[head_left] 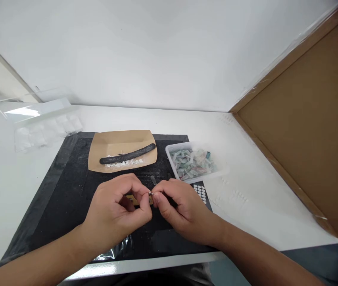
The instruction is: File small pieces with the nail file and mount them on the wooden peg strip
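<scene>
Above the black mat [58, 198], my left hand [121, 202] and my right hand [181, 206] meet with closed fingertips. Both pinch a tiny dark, shiny piece [150, 194] too small and covered to name. Behind my left fingers, a gold-yellow strip [132, 200] shows in part; whether it is held or lies on the mat, I cannot tell. Just beyond my fingertips lies a small clear nail-tip-shaped piece [153, 180]. A black curved nail file [127, 154] rests across the brown paper tray [121, 137], over white scraps [124, 163].
Right of the tray, a white plastic basket [171, 163] holds many clear and tinted pieces [191, 163]. A black sheet with white ovals [200, 192] lies by my right hand. An open clear plastic case [47, 129] stands back left. A cardboard panel [306, 119] borders the right side.
</scene>
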Demonstrator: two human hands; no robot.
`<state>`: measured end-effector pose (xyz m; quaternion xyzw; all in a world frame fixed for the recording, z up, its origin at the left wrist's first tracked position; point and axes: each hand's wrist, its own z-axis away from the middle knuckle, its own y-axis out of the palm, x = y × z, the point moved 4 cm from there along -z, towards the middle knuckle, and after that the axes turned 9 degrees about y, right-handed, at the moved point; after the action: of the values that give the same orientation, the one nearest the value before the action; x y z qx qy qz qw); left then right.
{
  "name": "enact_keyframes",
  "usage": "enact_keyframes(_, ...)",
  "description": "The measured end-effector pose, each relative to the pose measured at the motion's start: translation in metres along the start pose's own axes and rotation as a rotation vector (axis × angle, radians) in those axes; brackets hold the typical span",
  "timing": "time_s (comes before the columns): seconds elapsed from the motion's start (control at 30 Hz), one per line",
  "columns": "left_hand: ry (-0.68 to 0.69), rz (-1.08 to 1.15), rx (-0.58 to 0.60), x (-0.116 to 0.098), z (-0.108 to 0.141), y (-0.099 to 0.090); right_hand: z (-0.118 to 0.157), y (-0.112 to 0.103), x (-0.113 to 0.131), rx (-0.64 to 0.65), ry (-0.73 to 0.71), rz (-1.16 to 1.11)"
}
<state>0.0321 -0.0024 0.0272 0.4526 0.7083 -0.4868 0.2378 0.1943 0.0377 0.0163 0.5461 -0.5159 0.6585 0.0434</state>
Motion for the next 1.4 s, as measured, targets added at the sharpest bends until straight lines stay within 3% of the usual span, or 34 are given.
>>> enact_keyframes(0.2,-0.046,0.061,0.014,0.003,0.002,0.001,0.0,0.0,-0.001,0.045,0.044,-0.082)
enact_keyframes(0.63,-0.242,0.444,0.04,0.014,0.011,0.008,0.0,-0.004,-0.002,0.124,0.134,-0.33)
enact_keyframes(0.9,-0.219,0.474,0.106,0.009,0.005,0.004,0.001,-0.005,-0.006,0.201,0.161,-0.403)
enact_keyframes(1.1,-0.128,0.5,0.14,0.007,0.003,0.0,0.001,-0.006,-0.006,0.184,0.161,-0.449)
enact_keyframes(1.4,-0.17,0.518,0.192,0.011,0.008,0.001,-0.001,-0.007,-0.007,0.154,0.102,-0.358)
